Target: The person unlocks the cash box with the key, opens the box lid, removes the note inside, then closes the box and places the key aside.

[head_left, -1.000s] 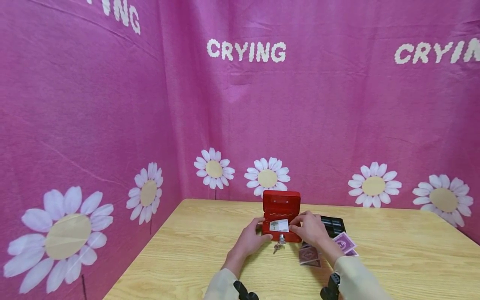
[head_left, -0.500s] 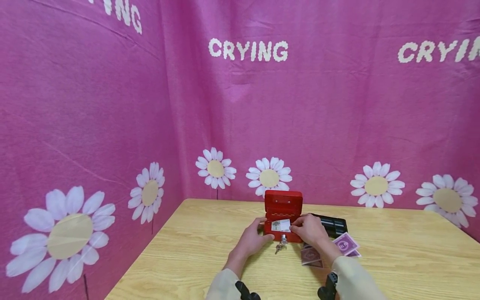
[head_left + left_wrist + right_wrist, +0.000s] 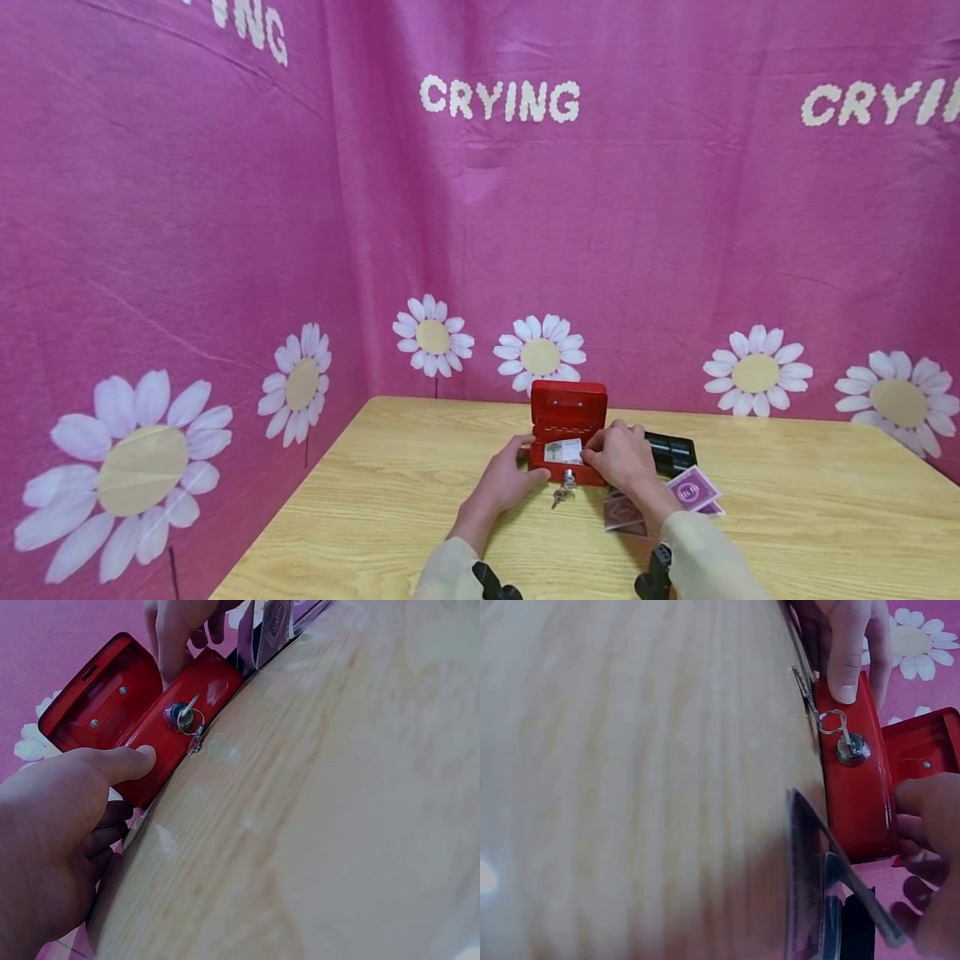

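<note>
A red cash box (image 3: pixel 567 472) stands on the table with its lid (image 3: pixel 567 408) raised. Keys on a ring (image 3: pixel 196 729) hang from the lock (image 3: pixel 853 750) on its front. My left hand (image 3: pixel 504 477) grips the box's left end, thumb on the front wall and the other fingers round the side. A printed, pale paper slip (image 3: pixel 561 451) lies in the box's opening. My right hand (image 3: pixel 622 458) reaches over the box's right end and pinches the slip's right edge between thumb and forefinger. In the right wrist view its fingertips are hidden behind the front wall.
A black compartment tray (image 3: pixel 672 452) lies right of the box, partly behind my right hand. Folded purple printed papers (image 3: pixel 693 490) lie in front of it, with darker ones (image 3: pixel 624 513) under my right forearm. A pink daisy-print cloth (image 3: pixel 637 250) hangs behind the wooden table (image 3: pixel 375 500).
The head view has shifted slightly, so everything sits a little further right. Both hands keep their places at the box, with only slight motion of the right fingers.
</note>
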The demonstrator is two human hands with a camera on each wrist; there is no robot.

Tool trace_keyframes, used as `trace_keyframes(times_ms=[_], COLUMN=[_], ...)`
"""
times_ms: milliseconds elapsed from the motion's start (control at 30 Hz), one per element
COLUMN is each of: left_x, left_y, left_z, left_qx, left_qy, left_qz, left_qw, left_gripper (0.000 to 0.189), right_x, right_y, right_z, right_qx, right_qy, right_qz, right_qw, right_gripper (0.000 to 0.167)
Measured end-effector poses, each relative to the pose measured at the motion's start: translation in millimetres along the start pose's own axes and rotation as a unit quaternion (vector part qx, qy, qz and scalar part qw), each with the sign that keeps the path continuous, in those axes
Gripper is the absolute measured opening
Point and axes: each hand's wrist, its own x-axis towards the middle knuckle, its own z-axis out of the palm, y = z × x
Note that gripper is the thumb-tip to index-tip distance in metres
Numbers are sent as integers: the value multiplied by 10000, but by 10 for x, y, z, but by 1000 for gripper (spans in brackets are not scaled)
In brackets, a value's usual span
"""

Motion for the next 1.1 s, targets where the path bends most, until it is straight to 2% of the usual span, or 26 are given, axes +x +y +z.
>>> trace_keyframes(times_ms=[167, 300, 533, 967, 1100], left_x=[-4, -10, -2, 6, -1], left_y=[-7, -2, -2, 0, 23], left_z=[-7, -11, -17, -3, -11], left_qx=[24, 44, 46, 54, 47], left_qy=[23, 27, 25, 34, -3], left_qz=[-66, -93, -228, -253, -291], left_qw=[10000, 9999, 9997, 9997, 9996], left_gripper=[60, 59, 59, 60, 61], right_x=[39, 71, 81, 108, 124], right_y=[-49, -75, -76, -23, -4], right_z=[7, 30, 36, 67, 89], right_qx=[-13, 28, 65, 353, 461], right_qy=[-333, -440, -514, -713, -755], right_qz=[136, 240, 306, 389, 476], right_qw=[9994, 9987, 9982, 9961, 9949], right_gripper=[17, 18, 20, 14, 18])
